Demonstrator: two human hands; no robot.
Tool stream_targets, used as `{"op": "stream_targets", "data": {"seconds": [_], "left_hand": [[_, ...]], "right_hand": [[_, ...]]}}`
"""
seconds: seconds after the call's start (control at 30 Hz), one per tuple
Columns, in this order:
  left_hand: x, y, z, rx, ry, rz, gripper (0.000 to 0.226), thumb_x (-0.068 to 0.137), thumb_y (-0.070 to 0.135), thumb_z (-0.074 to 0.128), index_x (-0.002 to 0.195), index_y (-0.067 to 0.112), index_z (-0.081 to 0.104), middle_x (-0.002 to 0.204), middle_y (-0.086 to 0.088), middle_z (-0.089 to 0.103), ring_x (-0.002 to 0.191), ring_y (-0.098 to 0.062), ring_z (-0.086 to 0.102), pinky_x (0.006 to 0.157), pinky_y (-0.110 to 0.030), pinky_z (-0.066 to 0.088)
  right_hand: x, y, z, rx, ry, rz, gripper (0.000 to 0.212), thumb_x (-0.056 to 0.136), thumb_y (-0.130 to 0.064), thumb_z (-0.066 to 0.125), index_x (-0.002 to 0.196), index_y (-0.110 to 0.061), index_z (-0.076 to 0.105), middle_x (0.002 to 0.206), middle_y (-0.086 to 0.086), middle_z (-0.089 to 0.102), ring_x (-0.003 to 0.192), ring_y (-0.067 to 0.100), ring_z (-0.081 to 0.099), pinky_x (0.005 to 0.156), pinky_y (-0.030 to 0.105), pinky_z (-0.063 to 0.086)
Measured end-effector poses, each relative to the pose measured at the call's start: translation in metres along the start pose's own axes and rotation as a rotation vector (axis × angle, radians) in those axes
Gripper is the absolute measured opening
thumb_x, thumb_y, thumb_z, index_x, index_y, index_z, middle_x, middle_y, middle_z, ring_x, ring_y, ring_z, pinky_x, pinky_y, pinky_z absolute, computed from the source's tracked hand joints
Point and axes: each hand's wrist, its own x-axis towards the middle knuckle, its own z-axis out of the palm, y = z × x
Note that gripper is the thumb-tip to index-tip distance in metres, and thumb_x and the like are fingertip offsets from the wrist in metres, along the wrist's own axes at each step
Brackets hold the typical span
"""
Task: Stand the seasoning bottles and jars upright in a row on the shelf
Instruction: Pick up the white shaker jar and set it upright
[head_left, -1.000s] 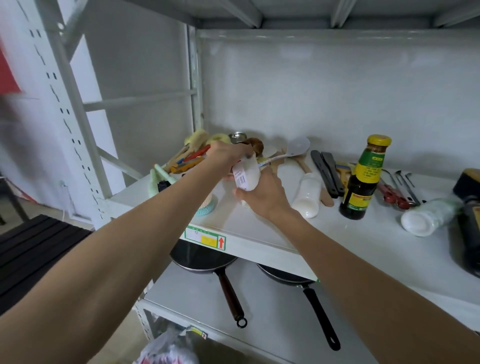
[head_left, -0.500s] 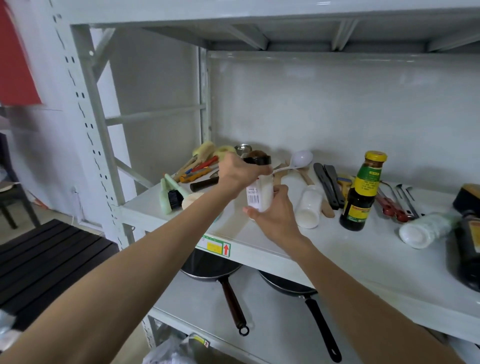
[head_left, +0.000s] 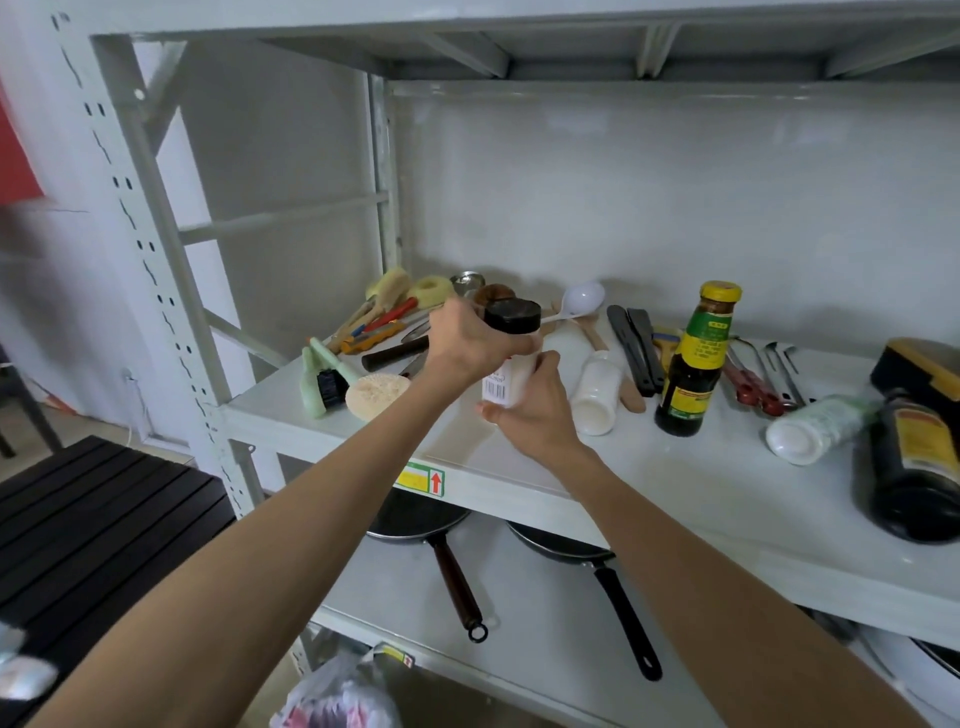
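A white seasoning jar (head_left: 508, 376) with a black lid is held upright above the white shelf (head_left: 675, 483). My left hand (head_left: 470, 345) grips it near the lid, and my right hand (head_left: 535, 410) wraps its lower body. A dark sauce bottle (head_left: 696, 364) with a yellow cap stands upright to the right. Between them a white bottle (head_left: 596, 395) lies on its side. Further right another white bottle (head_left: 815, 428) lies flat, next to a large dark bottle (head_left: 917, 467) that is also lying down.
Brushes, sponges and utensils (head_left: 374, 332) are piled at the shelf's back left. A white spoon (head_left: 582, 301), black spatulas (head_left: 636, 348) and red-handled tools (head_left: 753, 387) lie along the back. Two frying pans (head_left: 571, 545) rest on the lower shelf. A steel post (head_left: 156, 260) stands at left.
The jar went from tilted to upright in both hands, with its black lid now on top. The view has shifted so the shelf sits lower in the frame.
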Motion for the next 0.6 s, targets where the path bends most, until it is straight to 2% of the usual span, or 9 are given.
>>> {"op": "stream_targets", "data": {"seconds": [0.1,0.23,0.33,0.4,0.43,0.5,0.6], "left_hand": [[0.000,-0.002,0.000,0.018,-0.003,0.002,0.043,0.056,0.037,0.090,0.082,0.009,0.071,0.073,0.002,0.064,0.061,-0.006,0.056,0.047,-0.018,0.042],[-0.001,-0.002,0.000,0.019,-0.022,0.002,0.042,0.056,0.039,0.090,0.078,0.011,0.067,0.068,0.005,0.059,0.059,-0.006,0.054,0.046,-0.018,0.039],[0.000,0.001,-0.004,0.053,-0.086,-0.014,0.042,0.059,0.041,0.090,0.071,0.015,0.060,0.067,0.006,0.056,0.057,-0.005,0.051,0.044,-0.017,0.038],[0.003,0.004,-0.008,0.070,-0.151,-0.015,0.040,0.063,0.038,0.089,0.071,0.018,0.056,0.069,0.007,0.055,0.059,-0.003,0.049,0.041,-0.011,0.037],[0.006,0.005,-0.010,0.061,-0.181,-0.013,0.039,0.065,0.037,0.089,0.073,0.018,0.056,0.070,0.009,0.055,0.061,-0.002,0.049,0.043,-0.010,0.037],[0.008,0.009,-0.015,0.034,-0.221,0.004,0.041,0.067,0.036,0.088,0.089,0.017,0.059,0.081,0.009,0.058,0.072,-0.003,0.054,0.062,-0.014,0.041],[0.015,0.010,-0.021,0.030,-0.235,0.095,0.067,0.071,0.039,0.085,0.125,0.011,0.058,0.114,0.001,0.065,0.107,-0.016,0.061,0.090,-0.025,0.046]], "right_hand": [[0.001,0.003,0.000,-0.002,-0.002,0.003,0.075,0.059,-0.027,0.088,0.108,-0.017,0.032,0.114,0.003,0.055,0.105,0.022,0.058,0.086,0.041,0.052],[-0.002,0.004,0.001,0.065,0.014,0.022,0.073,0.060,-0.021,0.088,0.109,-0.016,0.033,0.109,0.001,0.057,0.101,0.019,0.059,0.083,0.038,0.055],[-0.006,0.002,-0.001,0.133,0.004,0.028,0.070,0.063,-0.016,0.088,0.110,-0.014,0.035,0.105,-0.003,0.057,0.095,0.013,0.059,0.073,0.023,0.053],[-0.008,0.003,-0.002,0.169,-0.012,0.038,0.069,0.064,-0.015,0.088,0.110,-0.015,0.035,0.105,-0.005,0.058,0.092,0.008,0.058,0.067,0.013,0.048],[-0.008,0.003,-0.003,0.184,-0.017,0.046,0.069,0.065,-0.014,0.087,0.110,-0.015,0.036,0.105,-0.005,0.058,0.090,0.005,0.058,0.065,0.012,0.048],[-0.009,0.003,-0.005,0.202,-0.035,0.054,0.068,0.066,-0.014,0.087,0.111,-0.016,0.036,0.103,-0.008,0.057,0.085,-0.002,0.056,0.064,0.012,0.048],[-0.010,0.004,-0.008,0.214,-0.066,0.048,0.067,0.068,-0.014,0.086,0.114,-0.017,0.037,0.103,-0.009,0.058,0.087,-0.002,0.057,0.065,0.011,0.048]]}}
